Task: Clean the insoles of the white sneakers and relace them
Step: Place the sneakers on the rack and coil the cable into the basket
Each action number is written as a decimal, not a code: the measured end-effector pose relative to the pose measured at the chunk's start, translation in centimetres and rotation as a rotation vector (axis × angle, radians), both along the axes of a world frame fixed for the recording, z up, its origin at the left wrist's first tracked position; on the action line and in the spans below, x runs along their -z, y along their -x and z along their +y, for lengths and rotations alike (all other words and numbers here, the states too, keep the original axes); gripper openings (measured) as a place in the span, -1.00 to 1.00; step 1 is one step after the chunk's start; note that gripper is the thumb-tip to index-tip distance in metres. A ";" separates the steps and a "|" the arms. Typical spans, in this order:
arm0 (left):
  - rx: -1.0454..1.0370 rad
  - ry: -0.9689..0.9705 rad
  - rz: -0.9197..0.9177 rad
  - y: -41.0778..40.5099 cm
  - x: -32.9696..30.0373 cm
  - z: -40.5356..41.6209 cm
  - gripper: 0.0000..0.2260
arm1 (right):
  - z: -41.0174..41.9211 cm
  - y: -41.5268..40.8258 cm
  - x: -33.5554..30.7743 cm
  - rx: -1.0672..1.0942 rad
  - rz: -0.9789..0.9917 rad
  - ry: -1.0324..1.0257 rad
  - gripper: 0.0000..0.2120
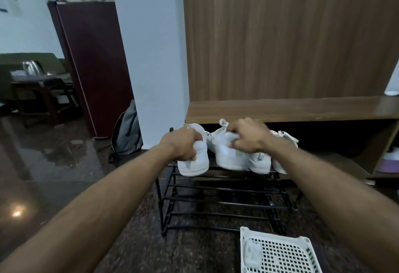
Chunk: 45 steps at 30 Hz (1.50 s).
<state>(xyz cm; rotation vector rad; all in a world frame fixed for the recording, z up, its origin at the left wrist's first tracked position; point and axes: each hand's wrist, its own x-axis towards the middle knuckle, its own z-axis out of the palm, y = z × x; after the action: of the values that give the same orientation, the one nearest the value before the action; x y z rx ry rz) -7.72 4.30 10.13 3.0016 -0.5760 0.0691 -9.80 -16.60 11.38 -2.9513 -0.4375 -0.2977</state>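
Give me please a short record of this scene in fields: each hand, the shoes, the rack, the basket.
left hand: grips the leftmost sneaker
right hand: grips the second sneaker
other sneakers: more white ones to the right on the same shelf
rack: black metal, on the floor, sneakers on its top shelf
basket: white plastic, on the floor in front of the rack

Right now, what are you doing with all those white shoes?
A person is reaching out with both hands to a black shoe rack on the floor. The left hand grips one white sneaker on the top shelf, and the right hand grips another white sneaker beside it. More white sneakers sit to the right. A white plastic basket waits on the floor nearby.
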 end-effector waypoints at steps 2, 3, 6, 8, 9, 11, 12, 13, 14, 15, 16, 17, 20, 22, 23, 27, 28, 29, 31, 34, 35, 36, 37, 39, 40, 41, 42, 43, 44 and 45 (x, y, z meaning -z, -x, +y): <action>-0.027 -0.043 -0.047 -1.9 2.4 -0.4 -0.61 | 1.0 -2.0 3.5 0.051 -0.049 0.076 -0.70; -0.033 -0.059 -0.081 -2.8 3.5 -0.6 -0.64 | 1.4 -3.0 5.1 0.066 -0.070 0.098 -0.70; -0.041 -0.140 -0.151 -5.3 6.6 -1.0 -0.59 | 2.0 -6.0 8.9 0.117 -0.099 0.076 -0.73; -0.035 -0.178 -0.185 -6.8 8.3 -1.3 -0.61 | 2.4 -7.8 10.3 0.122 -0.108 0.088 -0.73; -0.036 -0.165 -0.194 -7.3 9.0 -1.5 -0.64 | 2.7 -8.5 10.8 0.108 -0.103 0.113 -0.73; -0.041 -0.106 -0.213 -8.2 9.7 -1.8 -0.74 | 3.3 -9.7 11.4 0.088 -0.096 0.137 -0.73; -0.040 -0.087 -0.221 -8.5 9.9 -1.9 -0.77 | 3.4 -10.1 11.7 0.087 -0.099 0.139 -0.74; -0.035 -0.079 -0.220 -8.8 9.9 -2.0 -0.76 | 3.3 -10.4 11.7 0.084 -0.110 0.140 -0.74; -0.031 -0.082 -0.211 -8.9 10.0 -2.0 -0.72 | 3.2 -10.5 11.8 0.079 -0.116 0.132 -0.73; -0.031 -0.090 -0.210 -9.0 10.1 -2.0 -0.67 | 3.0 -10.6 12.0 0.075 -0.114 0.114 -0.74; -0.031 -0.092 -0.215 -9.1 10.1 -1.9 -0.65 | 2.8 -10.6 12.1 0.075 -0.106 0.091 -0.74; -0.033 -0.084 -0.211 -9.1 10.3 -1.9 -0.65 | 2.7 -10.5 12.2 0.079 -0.099 0.070 -0.74; -0.063 -0.041 -0.173 -8.8 10.7 -1.9 -0.65 | 2.9 -10.2 12.4 0.092 -0.071 0.025 -0.73; -0.066 -0.039 -0.169 -8.6 11.0 -2.0 -0.62 | 3.0 -10.1 12.5 0.084 -0.030 -0.003 -0.67; -0.058 -0.035 -0.172 -8.5 11.2 -2.0 -0.59 | 2.9 -10.0 12.5 0.074 -0.007 -0.006 -0.63; -0.029 0.025 -0.212 -7.6 12.8 -1.2 -0.36 | 2.2 -9.0 12.6 0.057 0.031 -0.039 -0.44; -0.030 0.046 -0.239 -7.1 13.3 -1.1 -0.32 | 1.9 -8.5 12.8 0.056 0.025 -0.050 -0.41; -0.039 0.064 -0.262 -6.4 13.6 -1.0 -0.30 | 1.5 -7.9 13.1 0.053 0.011 -0.057 -0.38; -0.063 0.092 -0.274 -4.7 14.3 -1.1 -0.29 | 0.8 -6.5 13.7 0.048 -0.029 -0.075 -0.36; -0.074 0.132 -0.270 -1.6 15.5 -1.6 -0.34 | -0.3 -3.7 15.2 0.065 -0.005 -0.118 -0.40; -0.079 0.154 -0.250 -0.6 16.1 -1.8 -0.36 | -0.6 -2.6 15.9 0.081 0.037 -0.139 -0.41; -0.084 0.176 -0.217 0.4 16.8 -2.1 -0.38 | -0.9 -1.5 16.7 0.099 0.085 -0.167 -0.42; -0.086 0.187 -0.173 1.3 17.6 -2.5 -0.39 | -1.2 -0.3 17.6 0.119 0.136 -0.196 -0.43; -0.095 0.183 -0.058 3.3 19.7 -3.5 -0.41 | -1.9 2.4 19.9 0.166 0.244 -0.243 -0.47; -0.094 0.174 0.002 4.3 20.8 -4.0 -0.43 | -2.3 3.8 21.1 0.192 0.299 -0.258 -0.48; -0.087 0.161 0.065 5.4 21.8 -4.6 -0.45 | -2.7 5.2 22.4 0.221 0.360 -0.263 -0.50; -0.075 0.146 0.126 6.4 22.9 -5.2 -0.47 | -3.1 6.6 23.7 0.251 0.425 -0.259 -0.52; -0.060 0.134 0.191 7.5 24.0 -5.8 -0.49 | -3.7 7.8 25.0 0.283 0.494 -0.254 -0.53; -0.044 0.132 0.260 8.7 25.0 -6.4 -0.51 | -4.2 9.0 26.1 0.317 0.561 -0.256 -0.53; -0.028 0.136 0.325 10.0 26.1 -6.8 -0.53 | -4.7 10.2 27.1 0.350 0.619 -0.266 -0.54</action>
<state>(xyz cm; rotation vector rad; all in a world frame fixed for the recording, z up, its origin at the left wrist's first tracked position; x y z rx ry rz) -17.73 -2.52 -15.97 2.8032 -0.4726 -0.3552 -20.00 -21.29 -15.71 -2.6464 0.1849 0.4797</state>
